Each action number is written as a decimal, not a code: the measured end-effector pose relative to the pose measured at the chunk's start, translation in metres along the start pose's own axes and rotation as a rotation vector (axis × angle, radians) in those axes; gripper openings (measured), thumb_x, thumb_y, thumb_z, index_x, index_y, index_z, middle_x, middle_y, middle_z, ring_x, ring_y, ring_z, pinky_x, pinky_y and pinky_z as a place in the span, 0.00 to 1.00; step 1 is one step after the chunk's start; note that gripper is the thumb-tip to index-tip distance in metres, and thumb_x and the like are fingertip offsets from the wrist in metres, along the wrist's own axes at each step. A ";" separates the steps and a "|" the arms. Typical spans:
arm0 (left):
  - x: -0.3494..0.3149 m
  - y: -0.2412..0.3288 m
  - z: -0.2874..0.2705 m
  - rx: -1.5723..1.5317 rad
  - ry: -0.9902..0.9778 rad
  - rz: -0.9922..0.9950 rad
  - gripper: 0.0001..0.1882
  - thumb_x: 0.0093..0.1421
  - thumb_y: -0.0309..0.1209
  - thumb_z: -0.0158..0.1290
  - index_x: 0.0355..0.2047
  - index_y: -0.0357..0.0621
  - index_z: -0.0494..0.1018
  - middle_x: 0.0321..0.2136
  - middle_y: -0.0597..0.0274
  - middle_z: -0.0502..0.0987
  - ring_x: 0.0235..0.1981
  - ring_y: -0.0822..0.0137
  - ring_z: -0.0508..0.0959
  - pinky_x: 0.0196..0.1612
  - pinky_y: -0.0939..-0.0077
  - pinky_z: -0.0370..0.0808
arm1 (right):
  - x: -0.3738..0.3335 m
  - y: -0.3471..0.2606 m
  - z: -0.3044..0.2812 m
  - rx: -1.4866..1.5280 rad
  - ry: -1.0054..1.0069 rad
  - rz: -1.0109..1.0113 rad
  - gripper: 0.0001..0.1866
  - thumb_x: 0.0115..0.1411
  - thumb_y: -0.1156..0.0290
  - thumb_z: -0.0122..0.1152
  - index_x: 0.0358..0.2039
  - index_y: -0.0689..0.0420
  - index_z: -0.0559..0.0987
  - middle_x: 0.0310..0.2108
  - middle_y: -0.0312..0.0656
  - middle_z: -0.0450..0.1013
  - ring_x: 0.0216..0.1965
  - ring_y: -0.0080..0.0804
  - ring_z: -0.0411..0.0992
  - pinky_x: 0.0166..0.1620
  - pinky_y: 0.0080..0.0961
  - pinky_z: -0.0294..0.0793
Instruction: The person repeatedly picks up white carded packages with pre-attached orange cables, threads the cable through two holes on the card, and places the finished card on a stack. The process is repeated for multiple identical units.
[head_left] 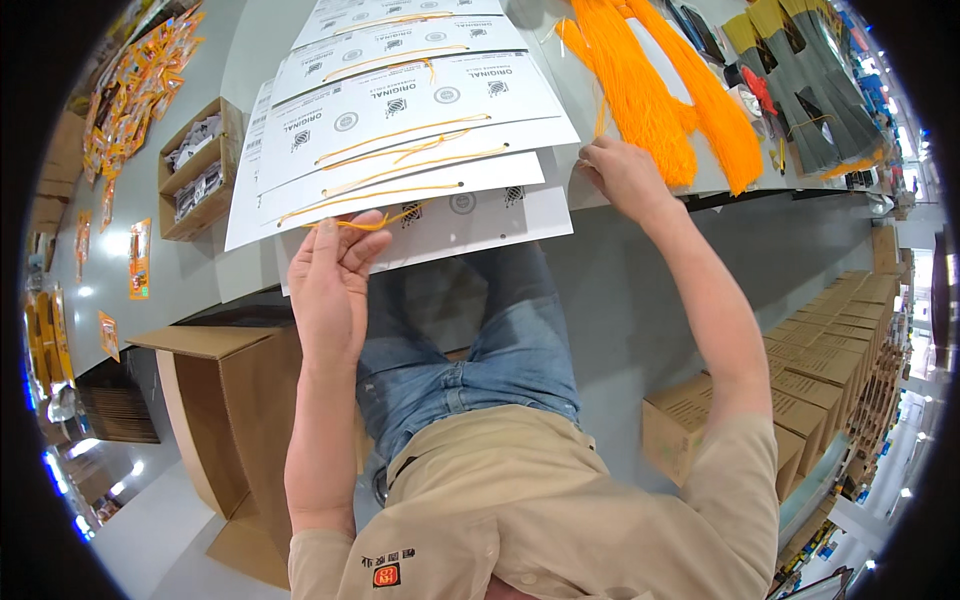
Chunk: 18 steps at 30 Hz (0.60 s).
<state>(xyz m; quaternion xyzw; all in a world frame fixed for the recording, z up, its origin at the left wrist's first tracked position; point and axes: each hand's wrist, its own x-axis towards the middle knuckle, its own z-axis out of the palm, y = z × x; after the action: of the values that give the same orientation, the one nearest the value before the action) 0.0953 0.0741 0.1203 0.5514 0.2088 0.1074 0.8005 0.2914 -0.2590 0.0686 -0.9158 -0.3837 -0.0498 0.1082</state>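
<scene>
White printed sheets (400, 110) lie overlapped on the table in front of me, with thin orange cords threaded through holes near their edges. My left hand (335, 270) is at the near edge of the stack, thumb and fingers closed on an orange cord (385, 222) that lies across the front sheets. Beside the stack's right edge, my right hand (628, 180) has its fingers bent together. A thin orange strand (600, 115) runs down to these fingertips from beside a thick bundle of orange cords (640, 90). The fingertips themselves are partly hidden.
A divided cardboard tray (205, 165) with small packets sits left of the sheets. Orange packets (135, 110) lie at the far left. Grey-and-yellow bundles (810, 90) are at the far right. An open carton (235, 420) stands below left; cartons (800, 390) line the right.
</scene>
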 end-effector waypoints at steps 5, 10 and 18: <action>-0.011 -0.002 -0.010 1.512 -0.179 0.565 0.31 0.57 0.38 0.64 0.57 0.36 0.69 0.53 0.49 0.71 0.58 0.44 0.66 0.63 0.48 0.59 | 0.015 0.008 0.005 -0.118 -0.240 0.037 0.05 0.57 0.74 0.61 0.31 0.62 0.76 0.30 0.52 0.76 0.35 0.56 0.76 0.39 0.48 0.76; 0.004 0.004 -0.024 1.516 -0.316 0.561 0.22 0.59 0.36 0.62 0.51 0.39 0.75 0.52 0.54 0.76 0.57 0.50 0.72 0.59 0.56 0.67 | -0.019 -0.020 0.011 -0.032 -0.149 0.078 0.05 0.58 0.74 0.62 0.30 0.63 0.75 0.28 0.52 0.75 0.33 0.56 0.75 0.38 0.46 0.75; -0.025 -0.002 -0.025 1.218 -0.240 1.049 0.10 0.48 0.25 0.67 0.33 0.39 0.81 0.35 0.57 0.84 0.37 0.57 0.84 0.43 0.65 0.79 | -0.053 -0.060 -0.028 0.323 0.103 0.269 0.07 0.57 0.80 0.62 0.35 0.61 0.73 0.31 0.45 0.74 0.27 0.37 0.73 0.32 0.31 0.72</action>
<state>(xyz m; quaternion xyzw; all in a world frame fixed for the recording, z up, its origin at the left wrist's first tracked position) 0.0619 0.0842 0.1157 0.9241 -0.1423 0.2764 0.2222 0.2109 -0.2612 0.0959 -0.9257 -0.2549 -0.0195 0.2788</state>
